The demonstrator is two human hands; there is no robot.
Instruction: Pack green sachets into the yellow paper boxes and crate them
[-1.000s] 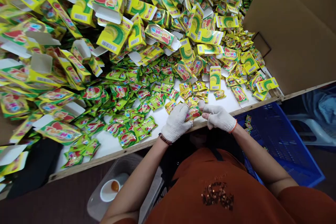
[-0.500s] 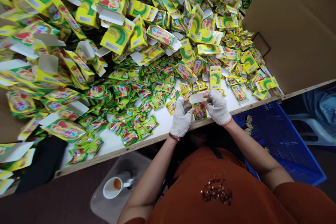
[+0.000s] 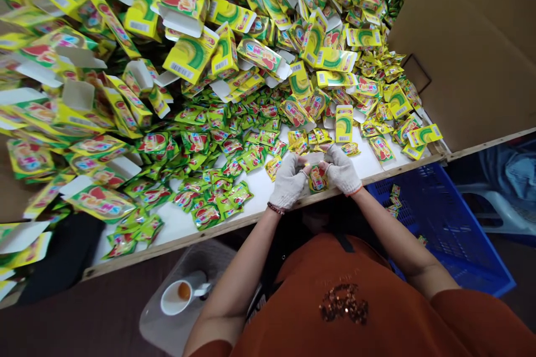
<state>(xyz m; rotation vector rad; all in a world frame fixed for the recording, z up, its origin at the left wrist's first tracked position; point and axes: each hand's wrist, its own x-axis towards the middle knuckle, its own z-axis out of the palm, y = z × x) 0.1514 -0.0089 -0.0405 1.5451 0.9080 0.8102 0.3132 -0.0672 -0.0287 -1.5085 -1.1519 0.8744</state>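
A small candy box (image 3: pixel 318 179), printed green and red, is held between my two gloved hands at the table's front edge. My left hand (image 3: pixel 290 183) grips its left side, thumb and fingers curled at the top flap. On the opposite side my right hand (image 3: pixel 340 170) closes its fingers on the box's upper right part. The fingers partly cover the flap. Close by lie yellow candy packets (image 3: pixel 297 140) and an upright yellow box (image 3: pixel 344 124). To the left are green candy packets (image 3: pixel 207 216) on the white tabletop (image 3: pixel 262 192).
A large heap of yellow boxes (image 3: pixel 190 56) covers the table's back and left. A cardboard panel (image 3: pixel 469 50) stands at the right. Below the table edge are a blue crate (image 3: pixel 452 234) with several packets inside and a white mug (image 3: pixel 176 298) on a stool (image 3: pixel 157 323).
My fingers have drawn closer together over the top of the box, and its raised flap now appears lower. The view has shifted slightly.
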